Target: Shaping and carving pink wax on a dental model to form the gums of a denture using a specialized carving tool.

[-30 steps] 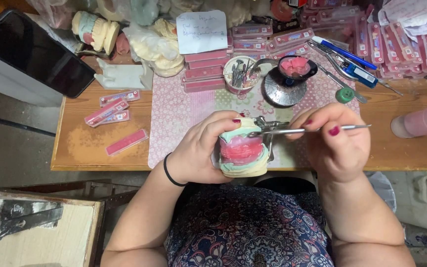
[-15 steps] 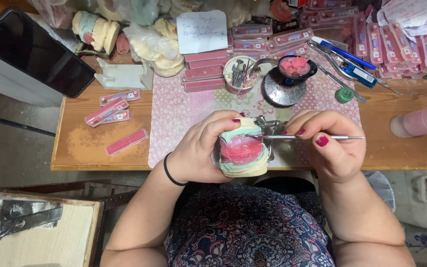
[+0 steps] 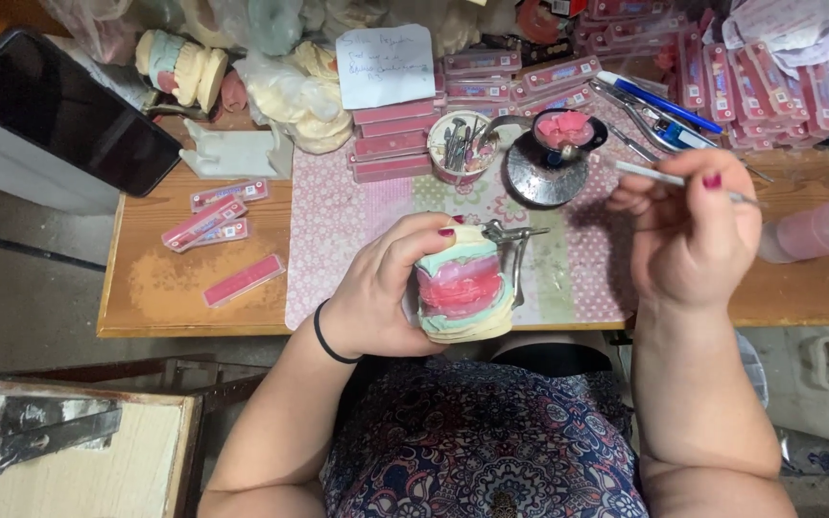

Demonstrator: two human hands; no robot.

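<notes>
The left hand (image 3: 390,293) is closed around a dental cast (image 3: 461,288) of cream plaster with pink wax, standing upright just off the front edge of the wooden surface (image 3: 175,288). Farther right, the right hand (image 3: 693,235) pinches a thin metal tool (image 3: 669,178); its long axis lies almost level, tip pointing left toward a small bowl of pink wax (image 3: 565,129) near the surface's back edge.
</notes>
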